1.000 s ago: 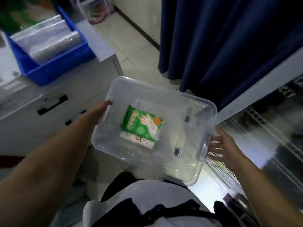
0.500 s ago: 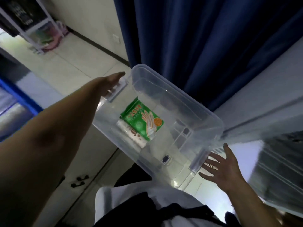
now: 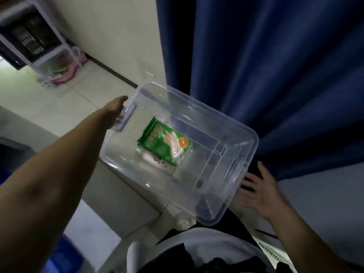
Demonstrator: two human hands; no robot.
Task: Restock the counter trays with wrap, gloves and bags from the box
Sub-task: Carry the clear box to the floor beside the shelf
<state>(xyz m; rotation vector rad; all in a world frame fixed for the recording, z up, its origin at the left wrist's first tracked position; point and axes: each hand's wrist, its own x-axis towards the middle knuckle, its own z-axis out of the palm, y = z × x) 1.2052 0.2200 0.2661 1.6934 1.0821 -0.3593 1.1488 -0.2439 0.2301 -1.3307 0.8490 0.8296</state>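
Observation:
A clear plastic box point(image 3: 214, 194) hangs in the air in front of me, tilted. My left hand point(image 3: 116, 109) grips the handle at its far left end. At the near right end my right hand point(image 3: 258, 190) rests against the box's end with fingers spread. Inside lies a green pack of gloves point(image 3: 165, 144) with a hand drawn on it. Under that pack sits a pale white pack point(image 3: 149, 157), mostly covered.
A dark blue curtain point(image 3: 275, 75) hangs right behind the box. A grey counter corner point(image 3: 126, 196) lies below it, with a blue tray edge point(image 3: 61, 255) at the bottom left. A white shelf rack point(image 3: 39, 48) stands on the tiled floor at the far left.
The box has swung round to the right and up, away from the counter with the blue tray. Both hands stayed at its two ends. The packs inside have barely shifted.

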